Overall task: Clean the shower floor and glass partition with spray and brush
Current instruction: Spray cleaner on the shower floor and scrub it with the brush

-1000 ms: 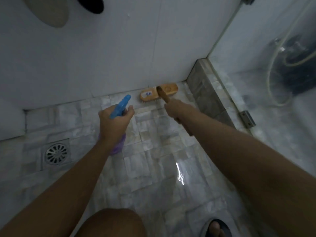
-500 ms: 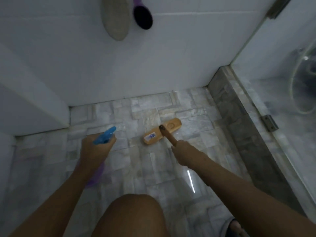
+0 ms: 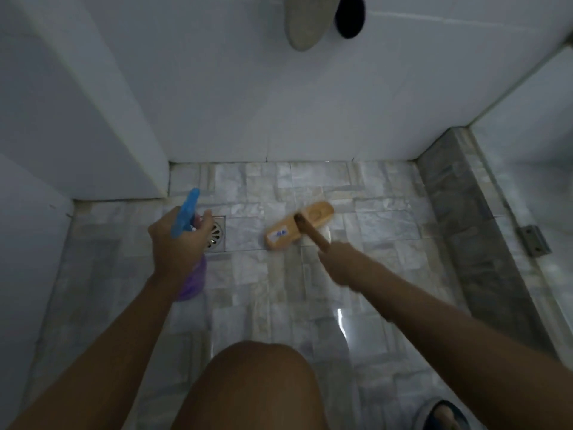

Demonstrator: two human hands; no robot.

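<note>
Brush: one, its wooden head [image 3: 299, 225] flat on the tiled floor [image 3: 279, 290] at mid-frame. The head's long axis runs lower left to upper right, and the handle slants from its middle toward the lower right.
Right hand [image 3: 336, 262]: blurred, fingers wrapped round the handle.
Spray bottle [image 3: 193, 280]: one, left of centre and held off the floor, with the blue nozzle pointing to the top of the frame. The body is purple; its fill level cannot be told.
Left hand [image 3: 176, 243]: fingers curled round the bottle's neck.
Drain [image 3: 217, 234]: one, between bottle and brush head.
Glass partition [image 3: 527, 150]: right edge, above a grey curb [image 3: 459, 212], with one hinge [image 3: 533, 240].
Wall: two hanging things at the top, one grey [image 3: 305, 23] and one dark [image 3: 350, 17].
</note>
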